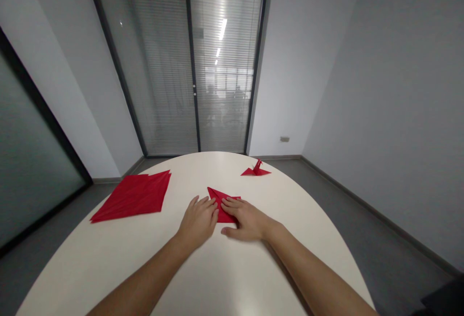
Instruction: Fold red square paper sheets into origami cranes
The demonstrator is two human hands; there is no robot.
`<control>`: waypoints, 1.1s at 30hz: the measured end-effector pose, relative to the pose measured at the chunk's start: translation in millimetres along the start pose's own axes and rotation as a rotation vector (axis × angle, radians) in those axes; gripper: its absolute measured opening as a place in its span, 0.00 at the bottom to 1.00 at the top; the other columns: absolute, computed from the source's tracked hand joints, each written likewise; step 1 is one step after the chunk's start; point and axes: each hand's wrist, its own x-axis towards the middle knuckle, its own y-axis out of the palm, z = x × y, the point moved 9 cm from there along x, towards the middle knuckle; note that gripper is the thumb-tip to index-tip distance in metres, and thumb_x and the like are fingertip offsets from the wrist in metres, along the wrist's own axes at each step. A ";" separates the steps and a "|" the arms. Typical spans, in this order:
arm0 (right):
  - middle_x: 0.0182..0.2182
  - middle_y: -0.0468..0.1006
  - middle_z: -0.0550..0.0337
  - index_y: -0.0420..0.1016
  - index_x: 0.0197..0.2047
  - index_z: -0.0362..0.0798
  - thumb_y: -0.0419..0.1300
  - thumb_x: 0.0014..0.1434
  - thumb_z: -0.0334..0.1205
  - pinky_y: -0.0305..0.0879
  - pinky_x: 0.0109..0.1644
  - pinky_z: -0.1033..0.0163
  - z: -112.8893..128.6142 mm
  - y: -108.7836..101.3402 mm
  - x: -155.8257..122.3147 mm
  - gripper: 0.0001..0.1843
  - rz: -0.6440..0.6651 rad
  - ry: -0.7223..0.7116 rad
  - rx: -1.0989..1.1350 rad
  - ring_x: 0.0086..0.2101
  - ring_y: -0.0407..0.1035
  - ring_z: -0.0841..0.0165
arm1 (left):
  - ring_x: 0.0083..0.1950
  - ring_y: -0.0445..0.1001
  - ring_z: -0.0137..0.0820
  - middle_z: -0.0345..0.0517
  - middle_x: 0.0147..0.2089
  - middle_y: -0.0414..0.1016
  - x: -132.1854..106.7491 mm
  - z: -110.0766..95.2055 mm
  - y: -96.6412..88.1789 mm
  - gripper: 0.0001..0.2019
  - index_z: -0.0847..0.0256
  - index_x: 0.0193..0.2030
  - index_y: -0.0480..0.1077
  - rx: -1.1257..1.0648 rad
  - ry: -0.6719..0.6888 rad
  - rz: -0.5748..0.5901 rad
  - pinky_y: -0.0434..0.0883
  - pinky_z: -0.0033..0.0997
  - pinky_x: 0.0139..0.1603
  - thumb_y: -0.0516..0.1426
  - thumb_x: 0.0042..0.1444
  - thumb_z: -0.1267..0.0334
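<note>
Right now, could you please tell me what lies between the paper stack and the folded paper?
The head view shows the left hand and some table between the paper stack and folded paper.

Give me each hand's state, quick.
Left hand: open, fingertips at the left edge of the folded red paper.
Right hand: open, fingers resting on the same paper.

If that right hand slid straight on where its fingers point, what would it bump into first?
Probably the left hand, its fingertips just ahead at the red folded paper under the right hand; depth is hard to judge.
</note>
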 end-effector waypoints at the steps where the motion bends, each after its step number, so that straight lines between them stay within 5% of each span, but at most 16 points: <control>1: 0.65 0.64 0.39 0.66 0.67 0.40 0.64 0.58 0.52 0.52 0.71 0.45 0.6 -2.6 -0.3 0.39 -0.013 -0.024 0.008 0.66 0.58 0.50 | 0.61 0.72 0.46 0.53 0.57 0.78 -0.2 1.1 0.8 0.17 0.60 0.54 0.76 0.013 -0.009 -0.003 0.58 0.58 0.67 0.49 0.67 0.65; 7: 0.64 0.67 0.44 0.71 0.64 0.43 0.65 0.57 0.50 0.56 0.69 0.50 -4.6 -3.1 -1.2 0.35 -0.001 -0.062 0.063 0.64 0.62 0.53 | 0.65 0.68 0.47 0.55 0.64 0.72 -2.6 14.3 4.5 0.17 0.60 0.57 0.74 0.065 -0.090 -0.047 0.60 0.56 0.67 0.51 0.66 0.62; 13: 0.72 0.48 0.42 0.49 0.74 0.47 0.62 0.59 0.59 0.35 0.72 0.37 -9.4 13.2 -1.5 0.49 0.065 0.017 0.030 0.71 0.40 0.48 | 0.63 0.71 0.43 0.55 0.63 0.73 0.4 9.9 -1.8 0.18 0.61 0.58 0.73 -0.051 -0.031 -0.060 0.61 0.52 0.67 0.50 0.65 0.67; 17: 0.72 0.45 0.42 0.45 0.75 0.47 0.59 0.61 0.61 0.34 0.73 0.38 -8.6 14.9 -2.2 0.48 0.078 0.021 0.026 0.71 0.38 0.50 | 0.59 0.75 0.38 0.50 0.59 0.77 1.5 1.7 -0.5 0.20 0.56 0.58 0.73 -0.182 0.043 0.005 0.65 0.48 0.66 0.50 0.63 0.71; 21: 0.70 0.55 0.40 0.57 0.72 0.46 0.62 0.59 0.58 0.42 0.71 0.37 -3.3 5.6 -1.2 0.44 0.052 -0.038 0.010 0.69 0.48 0.48 | 0.63 0.72 0.40 0.51 0.62 0.74 0.9 4.7 2.9 0.20 0.56 0.60 0.72 -0.172 0.010 0.039 0.62 0.53 0.67 0.51 0.64 0.69; 26: 0.59 0.75 0.51 0.79 0.56 0.53 0.65 0.57 0.43 0.57 0.67 0.49 7.2 -8.7 -2.5 0.22 -0.007 -0.149 0.072 0.61 0.66 0.55 | 0.64 0.71 0.40 0.52 0.63 0.73 0.2 7.7 6.7 0.19 0.56 0.60 0.72 -0.176 -0.008 0.054 0.62 0.52 0.67 0.52 0.64 0.66; 30: 0.42 0.85 0.59 0.84 0.42 0.53 0.62 0.58 0.38 0.70 0.52 0.60 2.2 -9.4 -2.0 0.11 -0.009 -0.063 0.190 0.45 0.78 0.61 | 0.64 0.71 0.41 0.52 0.62 0.74 -0.5 9.1 7.8 0.18 0.56 0.59 0.73 -0.172 -0.003 0.045 0.61 0.52 0.67 0.53 0.64 0.65; 33: 0.35 0.85 0.60 0.84 0.41 0.50 0.57 0.62 0.36 0.70 0.42 0.63 -7.7 -15.8 -0.2 0.12 -0.121 0.041 0.224 0.33 0.77 0.66 | 0.63 0.71 0.42 0.52 0.61 0.75 -1.2 7.4 6.4 0.17 0.56 0.58 0.74 -0.173 0.024 0.036 0.62 0.52 0.67 0.54 0.64 0.62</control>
